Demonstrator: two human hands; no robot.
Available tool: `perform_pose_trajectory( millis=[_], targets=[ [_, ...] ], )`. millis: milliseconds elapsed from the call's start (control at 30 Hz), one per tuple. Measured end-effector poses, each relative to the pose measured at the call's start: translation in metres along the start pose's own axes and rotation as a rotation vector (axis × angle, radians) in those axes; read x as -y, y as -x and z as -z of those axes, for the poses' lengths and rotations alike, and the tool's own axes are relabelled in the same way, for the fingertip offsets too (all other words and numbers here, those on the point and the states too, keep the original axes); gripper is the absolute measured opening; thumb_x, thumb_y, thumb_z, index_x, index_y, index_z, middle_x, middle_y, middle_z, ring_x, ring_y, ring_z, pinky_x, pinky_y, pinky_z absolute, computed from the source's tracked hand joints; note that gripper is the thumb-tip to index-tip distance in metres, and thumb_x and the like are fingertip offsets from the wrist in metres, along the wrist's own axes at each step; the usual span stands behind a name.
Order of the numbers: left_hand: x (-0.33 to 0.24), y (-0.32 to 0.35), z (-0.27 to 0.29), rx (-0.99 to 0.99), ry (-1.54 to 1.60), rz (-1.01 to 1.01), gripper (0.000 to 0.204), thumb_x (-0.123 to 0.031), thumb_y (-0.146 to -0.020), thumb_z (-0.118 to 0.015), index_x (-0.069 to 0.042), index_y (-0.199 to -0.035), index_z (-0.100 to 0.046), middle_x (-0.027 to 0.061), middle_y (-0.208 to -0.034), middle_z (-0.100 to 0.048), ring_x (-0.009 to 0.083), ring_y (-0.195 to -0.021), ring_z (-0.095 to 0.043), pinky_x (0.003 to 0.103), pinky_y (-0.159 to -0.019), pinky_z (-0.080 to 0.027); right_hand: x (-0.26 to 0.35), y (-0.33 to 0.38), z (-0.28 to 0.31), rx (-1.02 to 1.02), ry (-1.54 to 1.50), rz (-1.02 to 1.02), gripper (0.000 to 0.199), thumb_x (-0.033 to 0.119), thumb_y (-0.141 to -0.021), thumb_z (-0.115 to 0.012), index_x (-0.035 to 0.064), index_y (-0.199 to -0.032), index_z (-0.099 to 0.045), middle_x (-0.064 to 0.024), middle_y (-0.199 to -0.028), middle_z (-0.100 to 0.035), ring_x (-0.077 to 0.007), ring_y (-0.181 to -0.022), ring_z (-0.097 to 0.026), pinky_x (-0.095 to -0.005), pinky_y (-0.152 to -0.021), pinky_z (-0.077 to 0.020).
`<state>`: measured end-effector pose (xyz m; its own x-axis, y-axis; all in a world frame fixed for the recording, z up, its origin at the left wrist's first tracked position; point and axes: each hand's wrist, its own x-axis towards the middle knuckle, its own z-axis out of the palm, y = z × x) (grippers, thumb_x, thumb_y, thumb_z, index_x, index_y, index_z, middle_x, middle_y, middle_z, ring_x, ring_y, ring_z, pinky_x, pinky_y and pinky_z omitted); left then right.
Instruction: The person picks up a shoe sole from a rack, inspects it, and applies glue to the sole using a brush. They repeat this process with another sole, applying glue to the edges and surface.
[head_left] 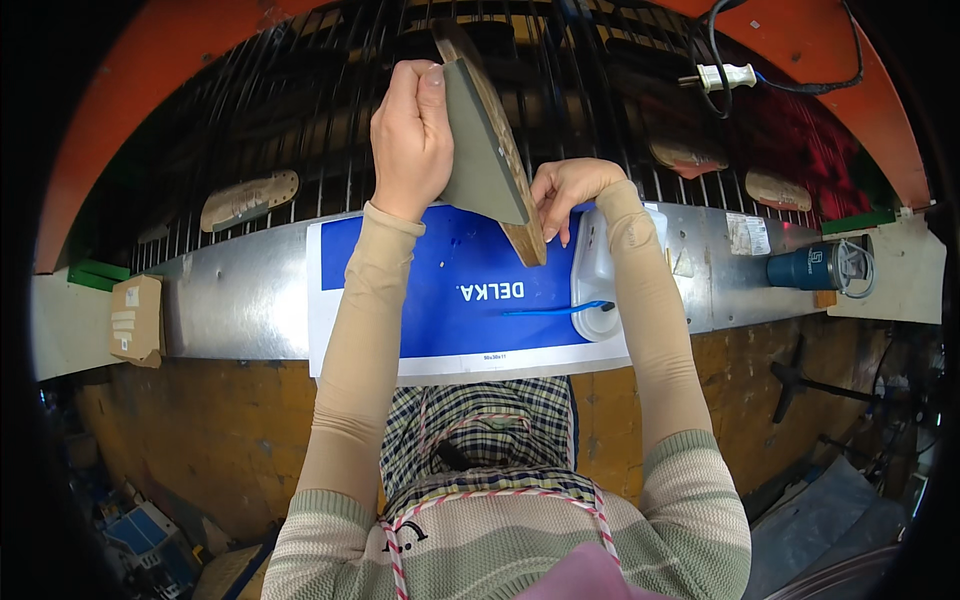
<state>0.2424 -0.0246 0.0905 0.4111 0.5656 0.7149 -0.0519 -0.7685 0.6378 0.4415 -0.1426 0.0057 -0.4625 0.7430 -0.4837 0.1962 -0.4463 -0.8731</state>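
A long wooden board (527, 240) faced with a grey-green layer (475, 160) is held tilted above the bench. My left hand (412, 140) is closed on its upper left side, the thumb lying on the grey-green layer. At the lower right edge, my right hand (578, 190) has its bent fingers against the wood; some fingertips are hidden by the board. Just below my right hand sits a white plastic tray (590, 255). A blue-handled brush (550, 311) rests across the tray's near end. Under all this lies a blue and white printed sheet (430, 315).
Beyond the metal bench (240, 290), a dark slatted rack holds several wooden pieces, among them one at left (250, 200) and one at right (778, 190). A white plug (725, 76) hangs from a cable. A blue tumbler (805, 268) and a cardboard box (136, 320) stand towards the ends.
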Motion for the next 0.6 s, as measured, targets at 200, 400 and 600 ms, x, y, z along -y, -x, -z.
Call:
perform_pose_trajectory(
  millis=[200,400,600],
  targets=[
    [0.02,-0.005,-0.001,-0.022,0.028,0.052,0.033,-0.029,-0.106,-0.045,0.0,-0.095,-0.055,0.013,-0.072,-0.06,0.0227,-0.064,-0.057,0.035,-0.063,-0.046,0.001,0.0,-0.001,0.03,-0.027,0.037,0.036,0.0,-0.071,-0.081,-0.0102,-0.103,-0.07,-0.0188,-0.09,-0.073,-0.0207,-0.074,-0.072,-0.0299,-0.061,-0.0622],
    [0.049,-0.004,-0.003,-0.039,0.052,0.186,0.037,-0.033,-0.105,-0.045,0.002,-0.099,-0.057,0.0158,-0.08,-0.064,0.0265,-0.073,-0.06,0.037,-0.071,-0.048,0.001,-0.001,0.0,0.093,-0.004,0.11,0.036,0.006,-0.071,-0.084,-0.0084,-0.101,-0.072,-0.0177,-0.086,-0.073,-0.0211,-0.073,-0.072,-0.0307,-0.061,-0.0617],
    [0.071,0.001,-0.006,-0.068,0.051,0.227,0.04,-0.033,-0.105,-0.043,0.003,-0.11,-0.059,0.0216,-0.098,-0.068,0.0327,-0.092,-0.064,0.039,-0.084,-0.048,-0.003,-0.004,-0.001,0.11,-0.029,0.203,0.033,0.008,-0.071,-0.084,-0.0081,-0.098,-0.073,-0.0166,-0.081,-0.072,-0.0212,-0.069,-0.071,-0.0305,-0.06,-0.0612]
  ],
)
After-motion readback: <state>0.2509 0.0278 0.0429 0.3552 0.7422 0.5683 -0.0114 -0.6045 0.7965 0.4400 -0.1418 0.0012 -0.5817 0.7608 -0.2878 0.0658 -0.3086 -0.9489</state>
